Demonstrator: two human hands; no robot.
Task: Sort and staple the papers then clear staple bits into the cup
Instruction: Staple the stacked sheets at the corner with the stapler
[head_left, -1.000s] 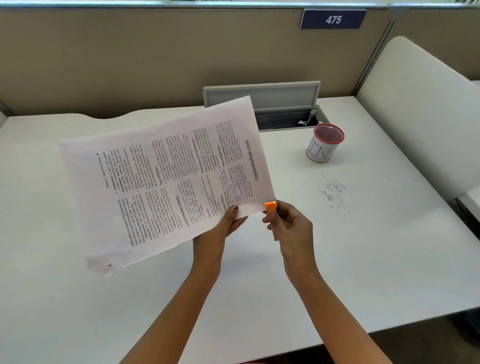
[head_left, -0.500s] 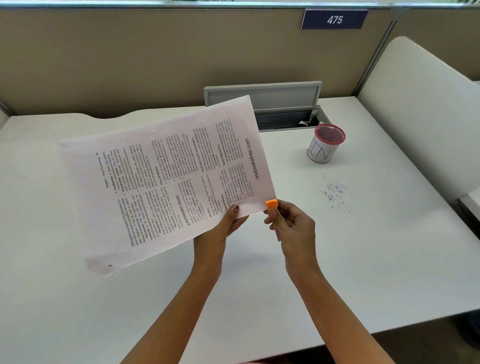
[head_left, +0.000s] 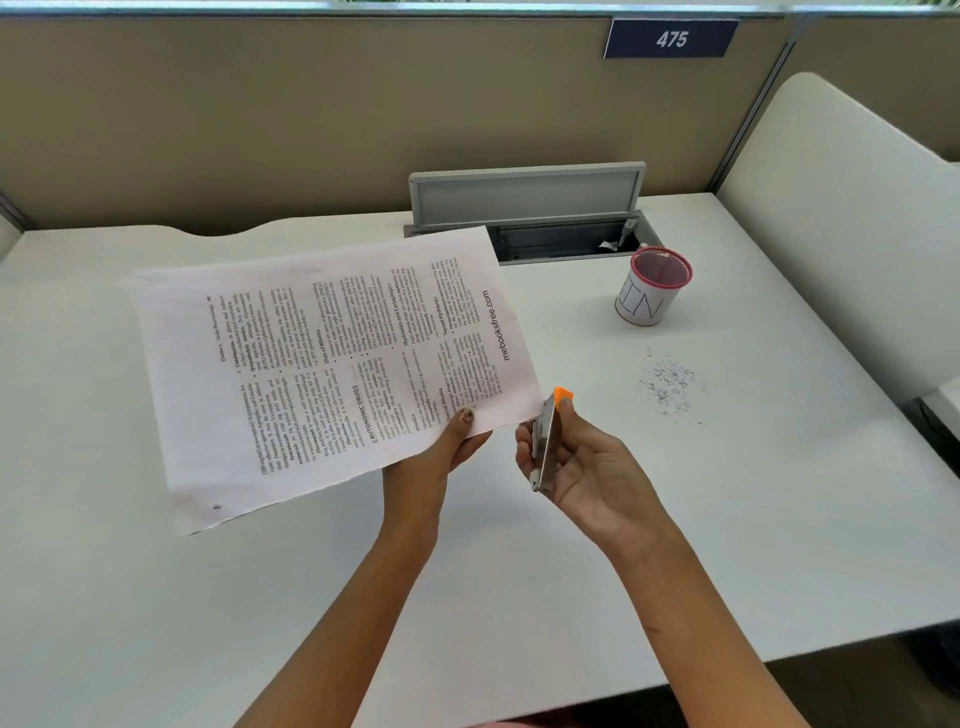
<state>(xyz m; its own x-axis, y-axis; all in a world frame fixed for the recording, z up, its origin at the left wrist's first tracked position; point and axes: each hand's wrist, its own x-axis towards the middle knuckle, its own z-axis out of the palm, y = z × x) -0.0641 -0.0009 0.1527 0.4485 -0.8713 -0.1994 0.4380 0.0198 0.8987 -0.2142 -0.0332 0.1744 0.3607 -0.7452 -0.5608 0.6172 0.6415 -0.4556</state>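
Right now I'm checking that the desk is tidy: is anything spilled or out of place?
Yes. A loose scatter of staple bits lies on the table, just in front of the cup and outside it. The cable hatch lid behind also stands open.

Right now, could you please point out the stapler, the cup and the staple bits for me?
stapler (head_left: 545, 441): head view, its metal side.
cup (head_left: 641, 307): head view, its white lettered wall.
staple bits (head_left: 667, 385): head view, middle of the pile.

Both forearms reach forward over the counter. The left hand (head_left: 441, 447) pinches the papers (head_left: 322, 374), thumb on top. The right hand (head_left: 589, 470) grips a stapler (head_left: 548, 441).
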